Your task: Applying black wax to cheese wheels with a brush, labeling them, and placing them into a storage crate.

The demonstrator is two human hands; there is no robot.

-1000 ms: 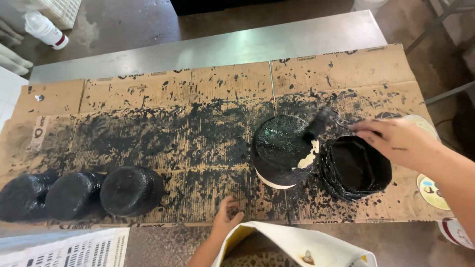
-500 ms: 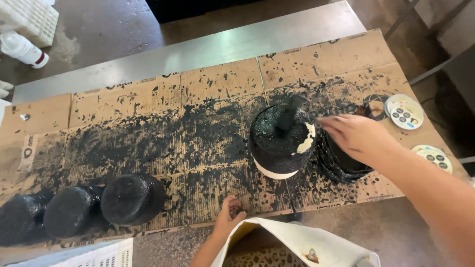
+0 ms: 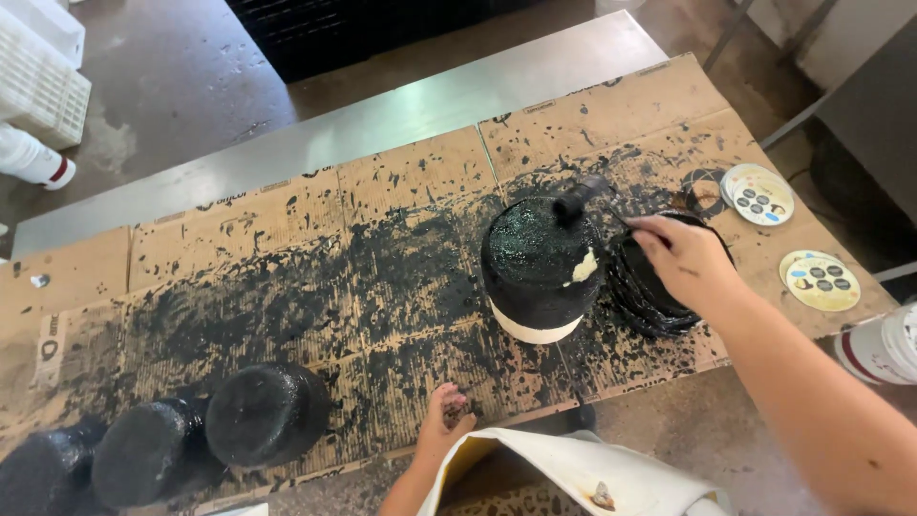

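One pale cylindrical block, coated black over its top and upper wall (image 3: 541, 268), stands upright on the paint-spattered brown cardboard sheet (image 3: 287, 248) that covers the steel table (image 3: 401, 115). The block sits right of centre, its lower band and a patch at the right of its top edge bare and cream-coloured. One black-caked paintbrush (image 3: 585, 199) lies across the far right rim of the block; its long axis runs from near left to far right, the bristle end on the block's top and the thin handle leading right to the right hand (image 3: 686, 256). That hand's fingers are pinched together on the handle end, above one black-smeared round paint tub (image 3: 659, 287) that stands just to the right of the block.

The left hand (image 3: 447, 413) rests at the near edge of the cardboard, fingers curled loosely and paint-stained, clamped on nothing, well apart from the block.

At the near left, three fully black-coated cylinders (image 3: 267, 413) lie in a row, touching one another. At the far right lie two round printed paper discs (image 3: 820, 280), apart from each other, and one black ring (image 3: 705, 189) beside the farther disc. One white bottle with a red band (image 3: 33, 162) lies on the floor at the far left.
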